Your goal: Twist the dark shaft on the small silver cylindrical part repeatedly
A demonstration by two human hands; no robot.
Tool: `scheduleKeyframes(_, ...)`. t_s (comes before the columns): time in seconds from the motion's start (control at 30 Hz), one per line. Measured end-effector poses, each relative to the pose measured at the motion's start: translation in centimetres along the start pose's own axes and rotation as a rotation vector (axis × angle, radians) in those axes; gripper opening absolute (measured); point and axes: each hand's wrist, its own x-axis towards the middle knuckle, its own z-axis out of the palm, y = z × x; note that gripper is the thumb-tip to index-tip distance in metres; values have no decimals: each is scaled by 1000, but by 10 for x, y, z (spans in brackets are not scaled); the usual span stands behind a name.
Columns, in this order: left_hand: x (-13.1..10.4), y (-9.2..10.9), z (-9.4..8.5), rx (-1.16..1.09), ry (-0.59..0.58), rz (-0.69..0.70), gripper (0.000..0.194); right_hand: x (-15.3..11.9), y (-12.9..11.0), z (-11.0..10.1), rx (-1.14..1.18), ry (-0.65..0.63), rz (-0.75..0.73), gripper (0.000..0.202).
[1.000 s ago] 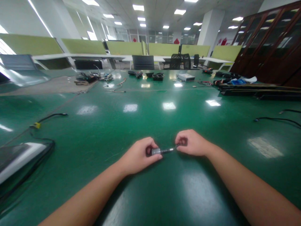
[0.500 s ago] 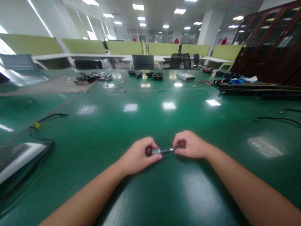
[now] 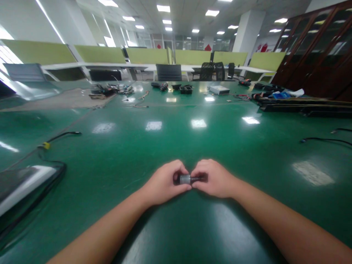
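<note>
Low over the green table my left hand [image 3: 169, 183] pinches a short grey cylinder [image 3: 185, 179] between thumb and fingers. From the cylinder's right end a thin dark rod [image 3: 198, 179] runs into my right hand [image 3: 213, 178], whose thumb and fingertips are closed around it. The fingertips of both hands nearly meet at the cylinder's right end. Blur and the fingers hide the outer ends, and I cannot tell the exact kind of object.
The green table [image 3: 170, 145] spreads all around. At left lie a grey-white device [image 3: 41, 178] and a black cable [image 3: 64, 135]. More black cable [image 3: 327, 139] is at right. Along the far side are a white box [image 3: 219, 90], tools, and a stack of dark strips [image 3: 299, 104].
My right hand has moved left, up against my left hand. Less of the rod shows between them. My left hand has barely shifted.
</note>
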Motion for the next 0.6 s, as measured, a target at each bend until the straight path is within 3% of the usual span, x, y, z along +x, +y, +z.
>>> scheduleKeyframes(0.6, 0, 9, -2, 100, -25, 54, 29, -1, 3, -1, -9, -13, -17, 10)
